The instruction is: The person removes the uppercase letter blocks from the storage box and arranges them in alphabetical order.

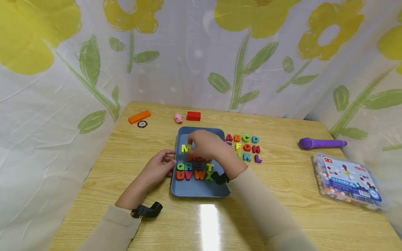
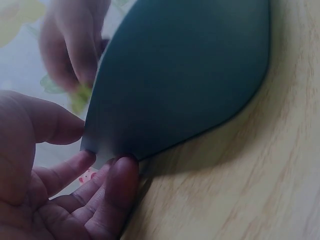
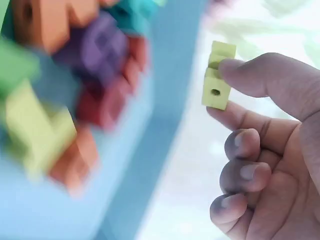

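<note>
A blue-grey tray (image 1: pixel 201 190) stands on the table with rows of colourful letter blocks in it, such as Q (image 1: pixel 180 166), U (image 1: pixel 180 175) and W (image 1: pixel 199 175). Over its upper left part, my right hand (image 1: pixel 205 144) pinches a yellow letter M (image 1: pixel 185 149) between thumb and index finger; the right wrist view shows this yellow block (image 3: pixel 217 77) edge-on, the other fingers curled. My left hand (image 1: pixel 158 165) holds the tray's left edge, its fingertips against the rim (image 2: pixel 92 120) in the left wrist view. The right hand and forearm hide some letters.
More letter blocks, including D (image 1: pixel 255 139) and L (image 1: pixel 258 159), lie right of the tray. Behind it are a pink pig (image 1: pixel 178 118), red block (image 1: pixel 193 116), orange bar (image 1: pixel 139 116) and round chip (image 1: pixel 142 124). A purple stick (image 1: pixel 323 143) and plastic case (image 1: pixel 347 181) lie far right.
</note>
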The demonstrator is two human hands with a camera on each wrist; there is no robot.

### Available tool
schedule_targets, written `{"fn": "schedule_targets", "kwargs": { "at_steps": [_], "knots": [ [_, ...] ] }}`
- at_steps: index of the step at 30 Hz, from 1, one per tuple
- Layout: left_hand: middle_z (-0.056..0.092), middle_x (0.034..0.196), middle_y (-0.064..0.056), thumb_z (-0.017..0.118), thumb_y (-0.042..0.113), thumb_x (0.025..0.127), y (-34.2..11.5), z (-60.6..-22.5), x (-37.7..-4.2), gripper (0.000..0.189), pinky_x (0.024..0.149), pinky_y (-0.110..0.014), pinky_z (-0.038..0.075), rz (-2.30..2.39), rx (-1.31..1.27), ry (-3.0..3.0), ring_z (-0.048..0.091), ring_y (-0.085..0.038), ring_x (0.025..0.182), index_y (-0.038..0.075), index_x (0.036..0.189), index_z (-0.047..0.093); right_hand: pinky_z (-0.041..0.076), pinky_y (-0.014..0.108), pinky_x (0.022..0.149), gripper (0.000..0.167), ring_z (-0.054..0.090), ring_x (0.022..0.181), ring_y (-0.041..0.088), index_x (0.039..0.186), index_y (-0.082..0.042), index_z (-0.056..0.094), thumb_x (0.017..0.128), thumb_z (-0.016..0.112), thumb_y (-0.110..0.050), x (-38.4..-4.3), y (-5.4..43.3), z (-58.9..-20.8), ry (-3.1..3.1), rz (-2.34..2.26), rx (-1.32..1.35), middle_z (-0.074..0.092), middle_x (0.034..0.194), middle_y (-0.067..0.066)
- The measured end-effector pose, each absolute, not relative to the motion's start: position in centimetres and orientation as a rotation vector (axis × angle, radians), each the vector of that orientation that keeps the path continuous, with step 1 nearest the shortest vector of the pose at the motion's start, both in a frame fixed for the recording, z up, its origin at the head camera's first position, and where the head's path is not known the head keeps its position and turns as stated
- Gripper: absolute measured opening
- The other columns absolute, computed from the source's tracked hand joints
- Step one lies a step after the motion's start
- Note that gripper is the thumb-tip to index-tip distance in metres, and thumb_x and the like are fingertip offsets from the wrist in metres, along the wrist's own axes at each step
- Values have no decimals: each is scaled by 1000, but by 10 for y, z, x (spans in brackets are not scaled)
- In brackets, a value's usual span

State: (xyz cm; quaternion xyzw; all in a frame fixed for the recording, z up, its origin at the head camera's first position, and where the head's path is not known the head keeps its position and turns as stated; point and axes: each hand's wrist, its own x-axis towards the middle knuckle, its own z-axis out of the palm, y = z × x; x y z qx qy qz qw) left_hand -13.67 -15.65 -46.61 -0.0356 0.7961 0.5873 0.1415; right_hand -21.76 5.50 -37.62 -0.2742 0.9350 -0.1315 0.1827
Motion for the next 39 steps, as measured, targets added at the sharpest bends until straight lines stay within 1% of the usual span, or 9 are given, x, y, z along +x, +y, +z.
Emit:
{"fn": "schedule_targets", "kwargs": {
  "at_steps": [3, 7, 10, 15, 21, 27, 34, 36, 39],
  "knots": [
    [65, 129, -21, 61, 17, 111, -156, -467, -138, 47, 80, -32, 61, 1694, -101, 2297, 68, -24, 98, 7, 155, 53, 54, 38, 83, 36, 60, 93, 20, 129, -11, 75, 101, 79, -33, -213, 87, -363, 2720, -440, -797, 74, 118, 6],
    [65, 131, -20, 61, 18, 110, -155, -467, -138, 47, 82, -32, 62, 1669, -107, 2306, 69, -25, 100, 8, 156, 52, 50, 40, 78, 30, 58, 87, 23, 122, -8, 76, 99, 81, -26, -205, 139, -358, 2797, -565, -712, 69, 99, 5],
    [64, 134, -20, 61, 18, 111, -156, -465, -138, 48, 84, -34, 62, 1653, -121, 2310, 69, -26, 104, 8, 156, 52, 48, 39, 74, 28, 56, 80, 22, 120, -5, 76, 98, 82, -22, -199, 173, -365, 2819, -581, -617, 65, 89, 6],
    [64, 135, -21, 59, 17, 111, -156, -463, -137, 49, 87, -35, 62, 1637, -124, 2316, 69, -27, 107, 8, 158, 50, 47, 37, 70, 32, 52, 75, 20, 125, 0, 75, 99, 80, -17, -188, 205, -390, 2772, -532, -529, 64, 87, 6],
    [64, 135, -22, 59, 17, 111, -155, -463, -137, 48, 87, -35, 62, 1641, -123, 2316, 69, -27, 107, 8, 158, 50, 57, 40, 84, 31, 60, 88, 21, 122, -3, 78, 96, 84, -18, -179, 209, -414, 2740, -516, -513, 74, 106, 6],
    [65, 134, -22, 59, 17, 112, -154, -462, -136, 49, 85, -34, 61, 1656, -109, 2305, 69, -26, 105, 7, 158, 50, 60, 42, 91, 31, 63, 92, 21, 122, -3, 78, 95, 85, -18, -179, 203, -423, 2729, -510, -501, 77, 110, 7],
    [64, 135, -22, 60, 16, 111, -155, -462, -134, 49, 85, -35, 61, 1663, -107, 2301, 68, -26, 105, 6, 158, 50, 60, 41, 89, 30, 62, 90, 20, 121, -5, 79, 95, 85, -19, -180, 201, -426, 2736, -497, -505, 76, 108, 5],
    [64, 135, -22, 60, 17, 112, -155, -461, -135, 49, 84, -34, 61, 1663, -105, 2300, 68, -27, 105, 6, 158, 49, 58, 40, 85, 31, 61, 90, 21, 122, -5, 79, 95, 85, -19, -179, 202, -422, 2735, -503, -504, 75, 106, 5],
    [64, 135, -22, 60, 17, 112, -154, -462, -136, 49, 84, -33, 61, 1665, -106, 2296, 68, -27, 105, 7, 158, 50, 53, 37, 76, 32, 58, 84, 20, 123, -5, 78, 96, 84, -19, -178, 202, -413, 2752, -503, -516, 71, 96, 4]
  ]
}}
